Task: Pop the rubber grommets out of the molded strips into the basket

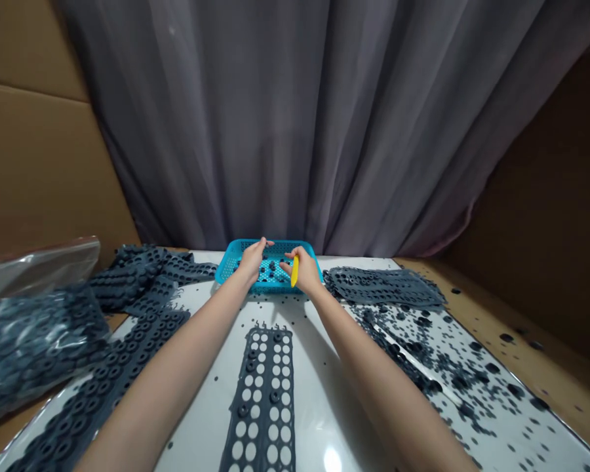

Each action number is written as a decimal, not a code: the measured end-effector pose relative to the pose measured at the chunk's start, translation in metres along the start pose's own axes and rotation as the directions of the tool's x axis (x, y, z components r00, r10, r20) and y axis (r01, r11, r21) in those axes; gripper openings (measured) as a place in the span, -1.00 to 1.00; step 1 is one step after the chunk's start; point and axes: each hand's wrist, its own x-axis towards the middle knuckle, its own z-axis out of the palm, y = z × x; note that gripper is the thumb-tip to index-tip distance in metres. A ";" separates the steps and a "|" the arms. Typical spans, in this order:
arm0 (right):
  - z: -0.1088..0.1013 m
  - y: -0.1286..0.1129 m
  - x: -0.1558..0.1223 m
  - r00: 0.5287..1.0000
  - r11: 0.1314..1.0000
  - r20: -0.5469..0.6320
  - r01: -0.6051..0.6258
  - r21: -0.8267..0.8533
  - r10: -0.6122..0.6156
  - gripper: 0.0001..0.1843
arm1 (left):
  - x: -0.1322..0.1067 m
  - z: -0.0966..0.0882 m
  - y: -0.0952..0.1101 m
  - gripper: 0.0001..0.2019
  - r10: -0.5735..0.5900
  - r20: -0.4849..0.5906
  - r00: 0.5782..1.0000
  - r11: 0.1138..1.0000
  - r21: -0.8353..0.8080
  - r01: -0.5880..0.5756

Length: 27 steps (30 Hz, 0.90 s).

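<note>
Basket (275,287), blue, at the far edge of the white table (314,393) against the curtain (275,131); black pieces (272,266) lie loose on its floor. Both hands are over it. Left hand (252,257): loosely open, fingers reaching over the basket, nothing visible in it; fingertips too small to rule out a small piece. Right hand (307,267): gripping a yellow tool (295,271) against the palm, thumb and forefinger reaching toward the left hand. Step looks like handling loose pieces in the basket. To do it well: keep fingers low and inside the rim so nothing bounces out, keep the tool's end pointed away from the left hand, pinch with free fingertips only. Other stuff: dark holed sheet (264,419) lies lengthwise between the forearms, mostly open holes, about 5 rings sitting on it. Ring sheet (98,387) lies under and beside the left forearm, so watch sleeve-height drag there. Plastic bag (39,347) full of dark pieces at far left, sheet pile (132,275) behind it. Right side: stack of holed sheets (383,286) just beside the basket, limits elbow room; nearer, a white stick (417,366) among scattered scraps (447,364). Cardboard (34,157) boxes in the left side. Scraps could stick to the right forearm if it drops.
</note>
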 end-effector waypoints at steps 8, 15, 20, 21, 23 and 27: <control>-0.043 -0.072 -0.029 0.925 0.845 -0.243 0.370 0.386 -0.294 -0.60 | -0.079 0.020 0.048 -0.55 0.034 0.296 0.954 0.972 -0.234 0.039; -0.059 -0.112 -0.059 0.925 0.748 -0.271 0.376 0.547 -0.268 -0.61 | -0.128 0.022 0.079 -0.55 0.184 0.241 0.953 0.974 -0.173 -0.144; -0.060 -0.115 -0.065 0.947 0.695 -0.248 0.317 0.645 -0.202 -0.58 | -0.137 0.013 0.086 -0.50 0.101 0.356 0.929 0.987 -0.150 -0.050; -0.061 -0.115 -0.065 0.949 0.692 -0.245 0.313 0.650 -0.199 -0.58 | -0.137 0.012 0.087 -0.52 0.092 0.395 0.914 0.986 -0.163 -0.029; -0.062 -0.114 -0.065 0.952 0.688 -0.241 0.305 0.658 -0.191 -0.58 | -0.136 0.011 0.088 -0.59 0.082 0.465 0.882 0.980 -0.200 0.014; -0.064 -0.114 -0.066 0.960 0.701 -0.223 0.278 0.657 -0.171 -0.57 | -0.131 0.010 0.085 -0.71 0.063 0.522 0.851 0.964 -0.252 0.083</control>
